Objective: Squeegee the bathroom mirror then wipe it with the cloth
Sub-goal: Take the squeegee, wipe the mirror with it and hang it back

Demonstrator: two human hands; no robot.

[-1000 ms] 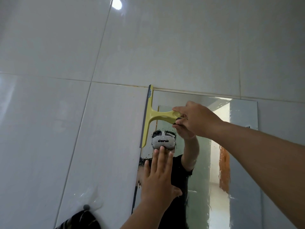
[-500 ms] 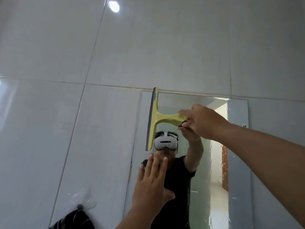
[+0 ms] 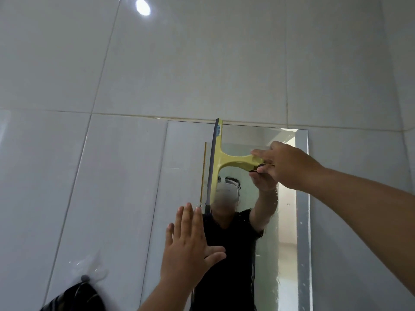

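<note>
A frameless bathroom mirror (image 3: pixel 179 153) hangs on the white tiled wall. A yellow squeegee (image 3: pixel 219 158) stands upright against the glass, its top at the mirror's upper edge and its dark rubber blade facing left. My right hand (image 3: pixel 285 164) grips the squeegee's handle from the right. My left hand (image 3: pixel 190 245) lies flat on the lower left of the mirror, fingers straight and pointing up, just below the blade's bottom end. Water drops and streaks show on the glass to the right. No wiping cloth can be made out for certain.
A dark striped fabric (image 3: pixel 74 297) hangs from a small wall hook (image 3: pixel 84 278) at the lower left. Glossy white tiles (image 3: pixel 202 63) surround the mirror. A person's reflection fills the mirror's middle.
The squeegee has travelled right across the top of the mirror, from its left edge toward the middle. My left hand stays flat on the glass.
</note>
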